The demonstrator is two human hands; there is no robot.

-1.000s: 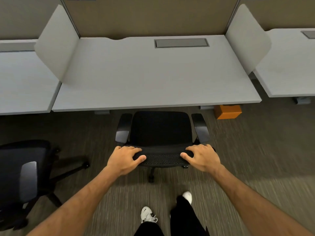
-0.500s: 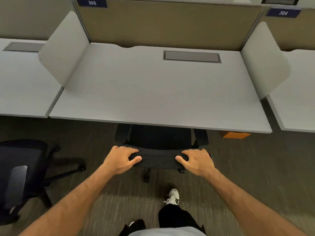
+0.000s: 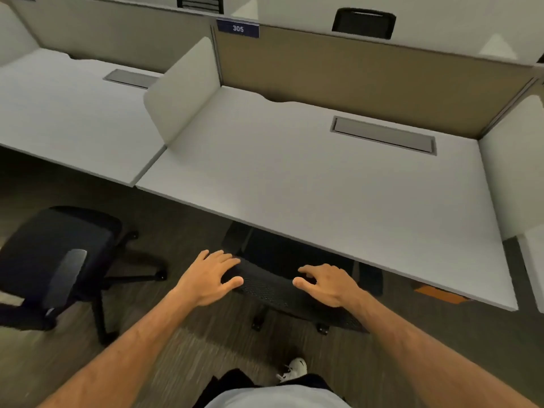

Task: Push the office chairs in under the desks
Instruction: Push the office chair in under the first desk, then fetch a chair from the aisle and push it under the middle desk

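A black office chair [image 3: 272, 288] stands tucked under the grey desk [image 3: 309, 187]; its seat and armrests are mostly hidden below the desktop, and only the mesh backrest top sticks out. My left hand [image 3: 210, 278] lies over the backrest's left corner with fingers spread and thumb loose. My right hand [image 3: 325, 285] hovers at the backrest's right part, fingers apart and lifted. A second black office chair [image 3: 59, 257] stands out on the carpet to the left, in front of the neighbouring desk [image 3: 64, 119], turned away from it.
White divider panels [image 3: 188, 89] separate the desks, and a tan partition with the label 305 [image 3: 238, 28] runs behind. An orange box [image 3: 438, 293] lies under the desk's right end. Another chair back [image 3: 363, 23] shows beyond the partition. My shoe [image 3: 294, 371] is on the carpet.
The chair has rolled further under the desk. Both hands have loosened from a grip on the backrest, fingers now spread. My view has swung left, bringing the second chair closer in.
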